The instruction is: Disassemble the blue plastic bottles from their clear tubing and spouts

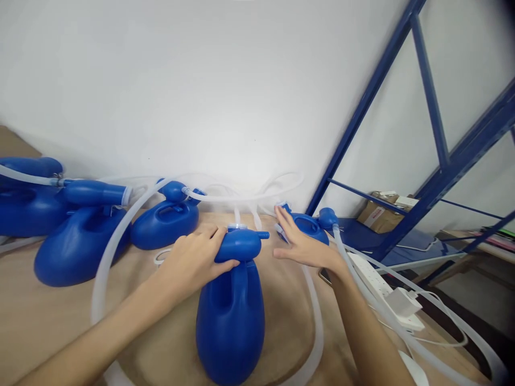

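Observation:
A blue plastic urinal bottle with a moulded handle stands in front of me on the table. My left hand is closed around its rounded neck, thumb on the near side. A small spout sticks out to the right of that neck, and a whitish cap sits at its far end. To the right, my right hand is held open with fingers apart and nothing in it. Just behind that hand lies another blue bottle, partly covered by it; whether they touch I cannot tell.
More blue bottles with translucent hoses lie at the left, along the white wall. On the right are a white power strip with a plugged-in charger, a phone and a blue metal rack. Hoses cross the wooden table.

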`<action>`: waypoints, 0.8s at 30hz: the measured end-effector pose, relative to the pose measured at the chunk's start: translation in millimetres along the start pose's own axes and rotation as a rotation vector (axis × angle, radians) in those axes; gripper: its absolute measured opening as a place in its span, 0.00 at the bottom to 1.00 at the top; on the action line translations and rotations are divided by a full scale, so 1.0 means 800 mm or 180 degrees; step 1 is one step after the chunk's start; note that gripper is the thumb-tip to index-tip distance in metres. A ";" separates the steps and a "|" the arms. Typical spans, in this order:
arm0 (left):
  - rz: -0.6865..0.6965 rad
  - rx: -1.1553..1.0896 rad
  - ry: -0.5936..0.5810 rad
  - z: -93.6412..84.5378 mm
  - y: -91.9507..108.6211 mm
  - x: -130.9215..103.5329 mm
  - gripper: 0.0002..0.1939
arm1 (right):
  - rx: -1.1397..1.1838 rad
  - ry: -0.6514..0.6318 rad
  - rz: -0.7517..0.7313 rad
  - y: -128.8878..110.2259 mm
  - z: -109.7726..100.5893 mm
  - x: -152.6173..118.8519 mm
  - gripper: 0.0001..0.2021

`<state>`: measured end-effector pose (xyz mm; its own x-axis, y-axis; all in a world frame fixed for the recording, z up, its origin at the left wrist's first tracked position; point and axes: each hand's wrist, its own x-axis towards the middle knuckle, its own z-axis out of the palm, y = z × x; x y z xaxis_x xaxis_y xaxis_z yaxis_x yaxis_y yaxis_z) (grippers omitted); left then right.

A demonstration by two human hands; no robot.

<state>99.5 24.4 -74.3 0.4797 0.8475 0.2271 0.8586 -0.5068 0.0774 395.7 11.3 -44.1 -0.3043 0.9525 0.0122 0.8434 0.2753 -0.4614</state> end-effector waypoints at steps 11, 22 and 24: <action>0.0589 -0.1584 0.0096 -0.011 -0.039 0.008 0.34 | -0.0426 0.0201 -0.0548 -0.081 0.048 -0.001 0.74; 0.0696 -0.1360 -0.0484 -0.069 -0.060 -0.009 0.25 | -0.0606 0.0423 -0.0151 -0.098 0.066 -0.001 0.77; 0.0652 -0.1195 -0.0614 -0.082 -0.076 -0.014 0.26 | -0.0333 0.0236 -0.0124 -0.082 0.053 0.001 0.74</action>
<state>30.0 35.2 -18.1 0.6879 0.7199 0.0924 0.6350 -0.6586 0.4037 321.0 -11.3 -51.8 -0.3074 0.9467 0.0957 0.8743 0.3207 -0.3644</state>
